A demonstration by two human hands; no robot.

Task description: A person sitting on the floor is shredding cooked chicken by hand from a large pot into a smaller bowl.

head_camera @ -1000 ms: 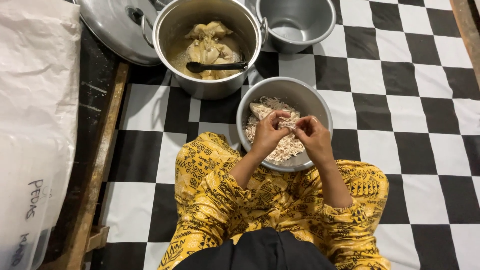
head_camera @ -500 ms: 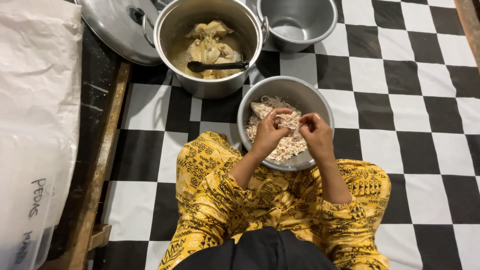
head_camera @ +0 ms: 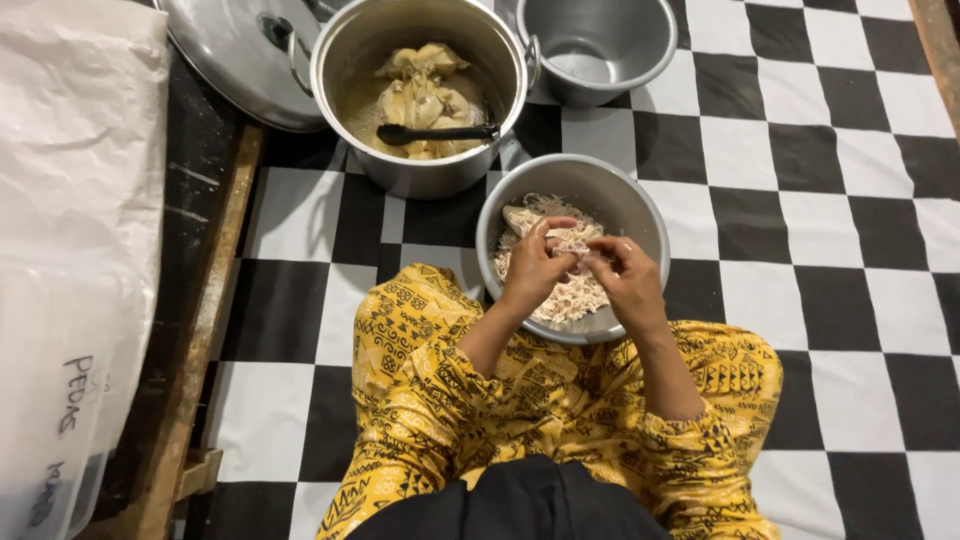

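I sit cross-legged in yellow patterned clothes on a black-and-white checkered floor. A metal bowl [head_camera: 640,205] of shredded pale meat rests in front of my knees. Above it, my left hand [head_camera: 533,265] and my right hand [head_camera: 625,283] both pinch one piece of cooked meat [head_camera: 572,243], fingers close together. Loose shreds [head_camera: 570,295] lie in the bowl beneath my hands.
A big steel pot [head_camera: 420,170] with whole cooked chicken pieces and a black ladle [head_camera: 435,132] stands behind the bowl. Its lid [head_camera: 235,60] lies at the left. A grey basin [head_camera: 597,50] sits at the back. White plastic sheeting [head_camera: 70,200] and a wooden frame [head_camera: 200,330] border the left.
Both hands stay over the bowl, their fingers shifting slightly on the piece of meat. The pots have not moved.
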